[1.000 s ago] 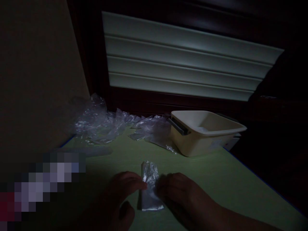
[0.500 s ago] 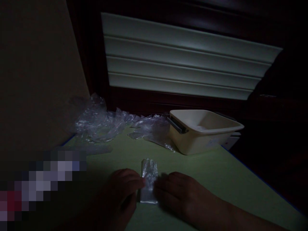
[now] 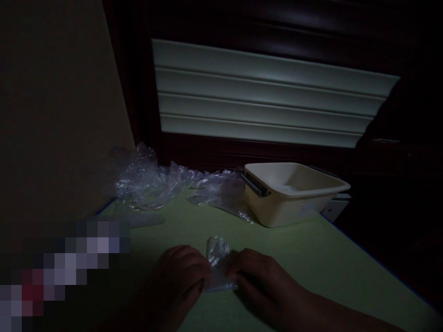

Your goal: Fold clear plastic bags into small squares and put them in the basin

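Change: near edge of the clear plastic film (image 3: 218, 267) reaches farther right than half a second ago
Film: shiny, wrinkled at its far end, on the green surface (image 3: 301, 258) between the hands
Left hand (image 3: 185, 272): pinching the film's left edge
Right hand (image 3: 261, 276): pinching its near right corner
Tub (image 3: 287, 210): one, cream, far right
Crumpled plastic (image 3: 147, 182): far left, probably several pieces, too dim to count

Folded piece (image 3: 218, 267): clear thin plastic film, glossy, wrinkled, bright highlights toward top. Crumpled sheets (image 3: 147, 182) at back: same-looking clear plastic, shiny, heavily creased. Bin (image 3: 273, 210): cream hard plastic, smooth, low sheen; clip handle (image 3: 256, 185) dark, looks plastic, slight shine. Table (image 3: 301, 249): smooth green top, mostly matt. Slats (image 3: 270, 99): pale, smooth, satin, material unclear. Frame (image 3: 263, 34): dark reddish, wood-like, glossy patches. Wall (image 3: 51, 115): matt.
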Action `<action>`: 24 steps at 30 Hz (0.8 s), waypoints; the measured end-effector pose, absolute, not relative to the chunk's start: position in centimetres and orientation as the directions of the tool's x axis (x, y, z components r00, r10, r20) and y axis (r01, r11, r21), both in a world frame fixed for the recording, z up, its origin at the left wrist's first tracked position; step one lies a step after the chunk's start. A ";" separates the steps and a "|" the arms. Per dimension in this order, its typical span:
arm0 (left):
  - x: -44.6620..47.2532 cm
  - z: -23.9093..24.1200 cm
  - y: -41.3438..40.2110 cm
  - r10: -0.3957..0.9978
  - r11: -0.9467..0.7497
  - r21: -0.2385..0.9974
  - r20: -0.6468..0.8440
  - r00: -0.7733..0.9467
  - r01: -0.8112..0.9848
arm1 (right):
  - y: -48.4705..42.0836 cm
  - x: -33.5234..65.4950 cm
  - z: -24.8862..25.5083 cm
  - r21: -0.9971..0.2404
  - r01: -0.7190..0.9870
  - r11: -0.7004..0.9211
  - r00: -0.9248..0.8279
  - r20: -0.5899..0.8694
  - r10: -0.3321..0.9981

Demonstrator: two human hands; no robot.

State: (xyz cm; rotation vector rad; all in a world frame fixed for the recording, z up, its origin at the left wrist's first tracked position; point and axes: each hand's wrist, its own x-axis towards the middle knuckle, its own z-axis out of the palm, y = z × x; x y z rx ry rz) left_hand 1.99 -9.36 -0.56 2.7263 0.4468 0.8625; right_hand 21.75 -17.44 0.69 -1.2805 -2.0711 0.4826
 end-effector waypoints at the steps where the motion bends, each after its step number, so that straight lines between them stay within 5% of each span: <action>1: 1.9 -0.6 -9.3 0.373 -0.915 0.337 0.500 0.782 0.221 | -17.5 21.7 0.7 -0.604 0.647 0.466 -0.322 0.338 0.884; 8: 1.7 -1.2 -9.3 0.485 -0.852 0.449 0.487 0.726 0.267 | -17.8 21.5 1.4 -0.579 0.694 0.427 -0.328 0.273 0.904; 18: 1.7 -1.1 -10.3 0.720 -0.665 0.609 0.369 0.588 0.433 | -17.6 21.5 -0.5 -0.885 0.413 0.217 -0.163 0.163 0.973; 21: 1.5 -1.2 -10.2 0.721 -0.666 0.602 0.370 0.586 0.439 | -17.9 21.7 -0.6 -0.791 0.534 0.298 -0.147 0.261 0.954; 24: 1.2 -1.5 -10.3 0.733 -0.665 0.585 0.393 0.555 0.464 | -18.2 21.7 -0.1 -0.529 0.699 0.481 -0.261 0.437 0.861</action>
